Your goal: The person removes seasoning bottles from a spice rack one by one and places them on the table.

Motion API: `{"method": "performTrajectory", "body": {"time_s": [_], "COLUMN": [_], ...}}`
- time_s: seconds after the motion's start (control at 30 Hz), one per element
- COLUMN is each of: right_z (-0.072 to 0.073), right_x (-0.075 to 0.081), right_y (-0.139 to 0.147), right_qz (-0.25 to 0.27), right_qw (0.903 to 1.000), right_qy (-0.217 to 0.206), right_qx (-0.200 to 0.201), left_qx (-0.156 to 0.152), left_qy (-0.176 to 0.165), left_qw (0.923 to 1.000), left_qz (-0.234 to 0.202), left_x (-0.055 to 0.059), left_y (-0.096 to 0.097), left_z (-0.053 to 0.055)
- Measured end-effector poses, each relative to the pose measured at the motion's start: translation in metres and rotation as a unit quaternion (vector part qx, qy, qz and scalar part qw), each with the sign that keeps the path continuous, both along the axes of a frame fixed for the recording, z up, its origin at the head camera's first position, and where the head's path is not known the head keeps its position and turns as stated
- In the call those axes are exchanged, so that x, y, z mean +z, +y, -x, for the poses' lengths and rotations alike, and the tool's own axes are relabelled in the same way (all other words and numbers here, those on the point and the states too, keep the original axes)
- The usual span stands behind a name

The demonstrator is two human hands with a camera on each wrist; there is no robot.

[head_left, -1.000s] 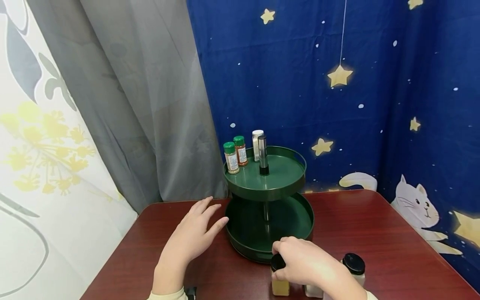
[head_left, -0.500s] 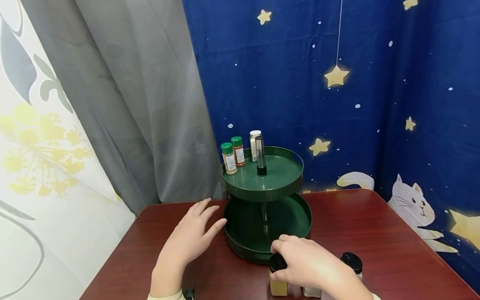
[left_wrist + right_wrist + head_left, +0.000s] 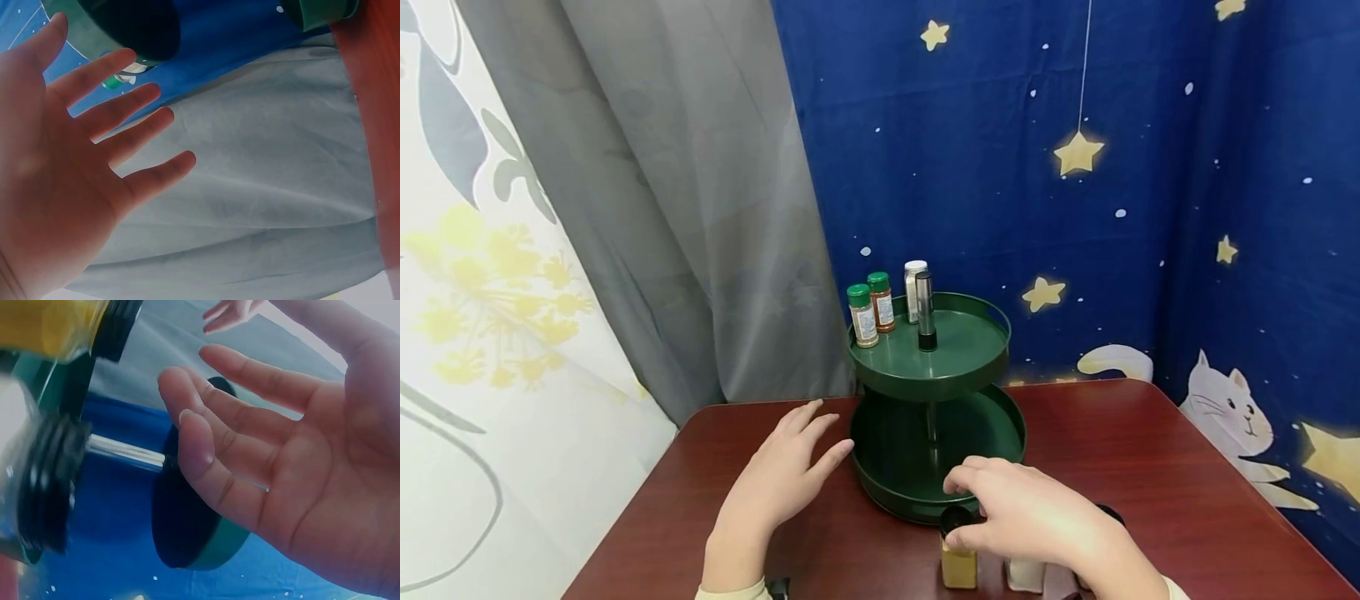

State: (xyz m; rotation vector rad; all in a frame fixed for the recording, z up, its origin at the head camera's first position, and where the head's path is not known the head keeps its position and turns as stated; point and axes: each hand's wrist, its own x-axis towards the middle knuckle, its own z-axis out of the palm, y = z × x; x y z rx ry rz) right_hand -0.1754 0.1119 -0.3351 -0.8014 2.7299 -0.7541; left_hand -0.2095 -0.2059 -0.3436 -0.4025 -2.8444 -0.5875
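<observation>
My right hand hovers just above a square jar of yellow powder with a black lid, which stands upright before the green two-tier stand. In the right wrist view its fingers are loosely bent, with a gap between them and the yellow jar. Beneath that hand is a jar of pale contents; its black ribbed lid looks large in the right wrist view. My left hand holds nothing, fingers spread, its thumb tip close to the left rim of the lower tier.
Two green-capped spice bottles and a white-capped bottle stand on the upper tier, around its metal post. Another black lid peeks out behind my right wrist. Curtains hang behind the red-brown table.
My right hand has let go of the yellow jar's lid and risen slightly, its fingers loosening. The jar stays where it was, and my left hand has hardly moved.
</observation>
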Motion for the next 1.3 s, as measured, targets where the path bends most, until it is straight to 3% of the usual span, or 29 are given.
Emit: {"method": "performTrajectory", "body": {"time_s": [0.2,0.33,0.53,0.8,0.9,1.03,1.17,1.3], "right_z": [0.009,0.015,0.021,0.038,0.046,0.052,0.053,0.05], "right_x": [0.02,0.041,0.064,0.074,0.07,0.068,0.067,0.063], "right_y": [0.006,0.007,0.0,-0.023,-0.03,-0.033,-0.032,-0.029], "right_qz": [-0.008,-0.014,-0.014,-0.008,-0.011,0.011,0.032,0.03], "right_qw": [0.9983,0.9923,0.9851,0.9707,0.9697,0.9762,0.9793,0.9775], "right_qy": [0.057,0.122,0.171,0.24,0.243,0.214,0.197,0.206], "right_qx": [-0.005,-0.011,-0.014,-0.012,-0.022,-0.031,-0.037,-0.036], "left_qx": [0.003,0.008,0.008,0.009,0.011,0.015,0.018,0.016], "left_qy": [-0.003,-0.006,0.001,0.006,0.0,-0.005,-0.005,-0.005], "left_qw": [1.0,0.9999,1.0,0.9999,0.9999,0.9999,0.9998,0.9998], "left_qz": [0.004,0.002,0.002,0.002,-0.002,-0.005,-0.007,-0.007], "left_x": [-0.001,0.0,0.005,0.008,0.007,0.005,0.007,0.008], "left_y": [-0.005,-0.01,-0.012,-0.013,-0.016,-0.019,-0.021,-0.02], "left_z": [0.001,-0.001,-0.002,-0.004,-0.005,-0.006,-0.007,-0.008]}}
